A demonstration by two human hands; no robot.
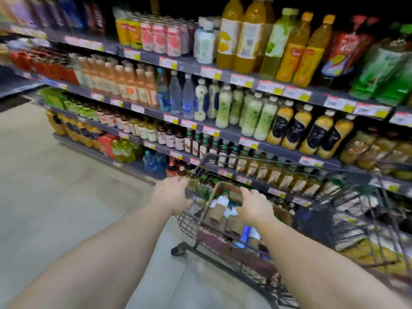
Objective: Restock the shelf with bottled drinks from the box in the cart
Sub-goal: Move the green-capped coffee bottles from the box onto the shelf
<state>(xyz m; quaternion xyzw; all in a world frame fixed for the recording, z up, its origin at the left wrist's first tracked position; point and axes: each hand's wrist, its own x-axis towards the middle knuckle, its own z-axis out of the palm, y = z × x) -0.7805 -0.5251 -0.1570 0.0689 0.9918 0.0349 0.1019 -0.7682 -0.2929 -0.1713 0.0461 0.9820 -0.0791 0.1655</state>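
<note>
A wire shopping cart [312, 221] stands against the drinks shelf [263, 141]. In it lies an open cardboard box [234, 221] with bottles, one of them white-labelled with a green cap [223, 200]. My left hand [172, 194] is at the cart's left rim, its fingers curled over the wire edge. My right hand [254, 206] rests on the box, with the fingers bent over its far flap. The picture is blurred, so the fingertips are hard to make out.
Shelf rows of juice, tea and water bottles [256, 117] fill the view from left to right, with price tags along the edges. Pale floor [55, 186] stretches to the left of the cart. A second wire basket part [383, 197] is at the right.
</note>
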